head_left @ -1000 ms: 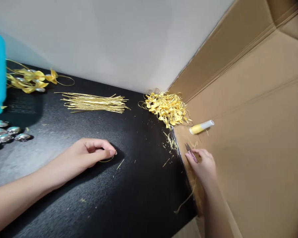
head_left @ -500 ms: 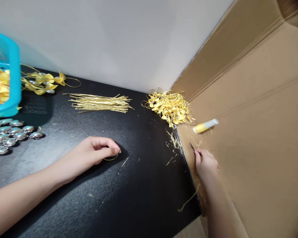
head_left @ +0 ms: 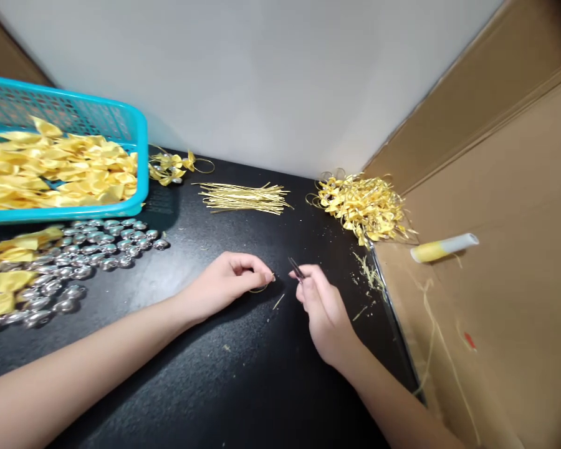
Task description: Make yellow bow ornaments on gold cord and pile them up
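My left hand (head_left: 238, 277) is closed, thumb and forefinger pinching a thin gold cord (head_left: 259, 289) bent into a loop. Most of that cord is hidden by the fingers. Just to the right, my right hand (head_left: 322, 312) grips a small pair of thread snips (head_left: 297, 270), their dark narrow tips pointing up and left toward the pinched cord. A small gap separates the tips from my left fingers. A short cut end of cord (head_left: 278, 302) lies on the black table between the hands. Behind them rests a bundle of straight gold cords (head_left: 245, 198).
A turquoise basket (head_left: 143, 162) of yellow ribbon bows stands at the left, with silver beads (head_left: 110, 246) before it. A heap of yellow bow loops (head_left: 367, 206) sits by the cardboard wall (head_left: 518, 206). Near it are cord trimmings (head_left: 370, 274) and a yellow-and-white tube (head_left: 444, 247).
My right hand has moved left with the snips, from the cardboard at the side to beside my left hand. The view has swung left, showing more of the basket. My left hand still pinches the cord.
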{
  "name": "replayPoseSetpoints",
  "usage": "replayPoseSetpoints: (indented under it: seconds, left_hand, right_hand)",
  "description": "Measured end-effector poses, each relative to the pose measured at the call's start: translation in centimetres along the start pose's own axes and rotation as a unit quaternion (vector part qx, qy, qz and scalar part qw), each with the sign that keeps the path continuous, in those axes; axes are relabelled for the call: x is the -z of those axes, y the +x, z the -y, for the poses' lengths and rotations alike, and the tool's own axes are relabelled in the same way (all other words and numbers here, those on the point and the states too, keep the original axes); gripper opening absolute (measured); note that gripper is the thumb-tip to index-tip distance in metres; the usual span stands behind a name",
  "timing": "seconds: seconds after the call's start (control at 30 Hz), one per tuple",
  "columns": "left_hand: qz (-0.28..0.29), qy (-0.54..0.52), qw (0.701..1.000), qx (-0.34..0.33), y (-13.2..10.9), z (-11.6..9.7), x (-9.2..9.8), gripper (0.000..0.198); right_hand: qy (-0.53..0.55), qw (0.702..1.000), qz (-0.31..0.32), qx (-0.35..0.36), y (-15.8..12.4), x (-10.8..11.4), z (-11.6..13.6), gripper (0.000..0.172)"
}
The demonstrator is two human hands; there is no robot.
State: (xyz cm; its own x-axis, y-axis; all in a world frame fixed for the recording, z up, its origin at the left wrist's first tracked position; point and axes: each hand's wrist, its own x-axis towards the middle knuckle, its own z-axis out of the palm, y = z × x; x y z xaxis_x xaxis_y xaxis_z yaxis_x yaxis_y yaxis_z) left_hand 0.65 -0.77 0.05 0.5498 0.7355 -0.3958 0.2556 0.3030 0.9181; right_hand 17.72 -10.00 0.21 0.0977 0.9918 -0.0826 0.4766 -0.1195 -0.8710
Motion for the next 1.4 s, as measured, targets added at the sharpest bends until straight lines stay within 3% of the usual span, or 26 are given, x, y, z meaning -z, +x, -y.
replayPoseSetpoints:
  seconds: [0.37,1.07,1.23,1.4]
  left_hand:
    - [0.045,0.009,0.997,-0.066,0.4,1.1,0.5,0.023]
    - [0.071,0.018,0.996,-0.049,0.3,1.0,0.6,0.029]
    - [0.073,0.005,0.996,-0.041,0.4,1.0,0.6,0.027]
    - [0.069,-0.009,0.997,-0.030,0.5,0.9,0.6,0.024]
  right_hand:
    - [-0.030,0.999,0.031,0.026,-0.3,-0.6,-0.8,0.017]
    - [-0.030,0.999,0.017,0.035,-0.1,-0.5,-1.0,0.021]
    - [-0.036,0.998,-0.046,0.031,0.3,1.2,-0.7,0.023]
    - [-0.123,0.971,-0.196,-0.056,-0.8,6.6,-2.5,0.035]
